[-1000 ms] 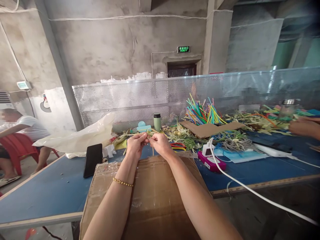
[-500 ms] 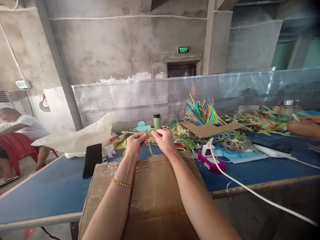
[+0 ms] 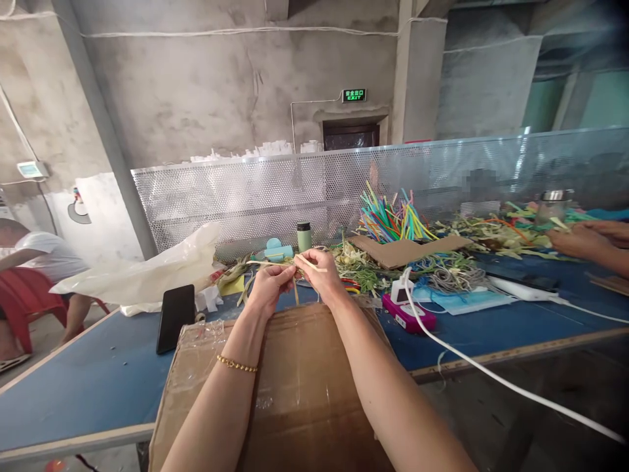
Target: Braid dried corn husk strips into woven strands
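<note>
My left hand (image 3: 269, 286) and my right hand (image 3: 320, 272) meet above the far edge of a cardboard box (image 3: 304, 380), fingertips almost touching. Both are closed in a pinch on pale yellow strips (image 3: 312, 265) that look like dried leaf or straw. One strip end lies across my right fingers, another sticks out left beyond my left hand, and a third hangs down between the hands. How the strips cross at the fingertips is hidden by the fingers. A gold bead bracelet (image 3: 236, 363) circles my left wrist.
On the blue table (image 3: 88, 380) lie a black phone (image 3: 175, 318), a plastic bag (image 3: 142, 265), a green bottle (image 3: 304, 237), coloured stems (image 3: 393, 216), a cardboard piece (image 3: 410, 250) and a magenta power strip (image 3: 409, 313) with a white cable. A co-worker's hands (image 3: 584, 239) are at right; another person sits left.
A strip end now lies across my right fingers, pointing right. My hands stay close together, still pinching. The whole view has shifted slightly.
</note>
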`<state>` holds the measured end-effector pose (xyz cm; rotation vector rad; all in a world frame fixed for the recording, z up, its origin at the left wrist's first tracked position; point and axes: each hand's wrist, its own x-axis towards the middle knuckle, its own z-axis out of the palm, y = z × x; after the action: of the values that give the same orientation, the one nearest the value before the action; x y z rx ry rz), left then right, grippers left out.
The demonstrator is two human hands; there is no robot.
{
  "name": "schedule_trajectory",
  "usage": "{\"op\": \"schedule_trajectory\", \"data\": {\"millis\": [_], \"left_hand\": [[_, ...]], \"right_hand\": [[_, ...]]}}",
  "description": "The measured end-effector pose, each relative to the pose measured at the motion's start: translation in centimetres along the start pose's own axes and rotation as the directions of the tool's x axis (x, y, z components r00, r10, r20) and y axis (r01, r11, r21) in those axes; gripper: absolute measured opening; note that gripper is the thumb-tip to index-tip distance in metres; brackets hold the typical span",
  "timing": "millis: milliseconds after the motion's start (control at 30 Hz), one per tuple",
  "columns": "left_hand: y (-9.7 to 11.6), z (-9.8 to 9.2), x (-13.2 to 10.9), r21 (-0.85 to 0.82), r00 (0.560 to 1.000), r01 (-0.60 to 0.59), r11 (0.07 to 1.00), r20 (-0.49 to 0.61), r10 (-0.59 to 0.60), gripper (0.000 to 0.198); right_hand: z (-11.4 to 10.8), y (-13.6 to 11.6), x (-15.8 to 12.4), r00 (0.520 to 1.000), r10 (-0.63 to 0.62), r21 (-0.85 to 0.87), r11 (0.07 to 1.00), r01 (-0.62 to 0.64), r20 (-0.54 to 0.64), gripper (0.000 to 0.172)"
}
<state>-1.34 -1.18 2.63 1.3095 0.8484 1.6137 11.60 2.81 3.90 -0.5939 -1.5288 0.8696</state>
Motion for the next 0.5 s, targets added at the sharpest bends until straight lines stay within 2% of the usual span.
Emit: {"op": "schedule_trajectory", "data": {"millis": [100, 167, 333, 500], "left_hand": [[-0.3, 0.14, 0.04, 0.118, 0.997, -0.062, 0.991, -0.034, 0.067, 0.033], [-0.24, 0.2, -0.04, 0.166, 0.996, -0.081, 0.983, -0.009, 0.084, 0.033], [0.17, 0.35, -0.34, 0.088, 0.992, -0.041, 0.995, 0.123, 0.03, 0.037], [0.01, 0.57, -0.29, 0.058, 0.991, -0.061, 0.996, 0.123, 0.054, 0.041]], "right_hand": [[0.16, 0.1, -0.14, 0.998, 0.034, 0.062, 0.997, -0.037, 0.052, 0.031], [0.17, 0.2, -0.14, 0.995, 0.065, 0.112, 0.991, -0.073, 0.071, 0.032], [0.03, 0.48, -0.12, 0.989, 0.079, 0.234, 0.966, -0.106, 0.124, 0.034], [0.39, 0.6, -0.21, 0.988, 0.112, 0.282, 0.95, -0.137, 0.104, 0.034]]}}
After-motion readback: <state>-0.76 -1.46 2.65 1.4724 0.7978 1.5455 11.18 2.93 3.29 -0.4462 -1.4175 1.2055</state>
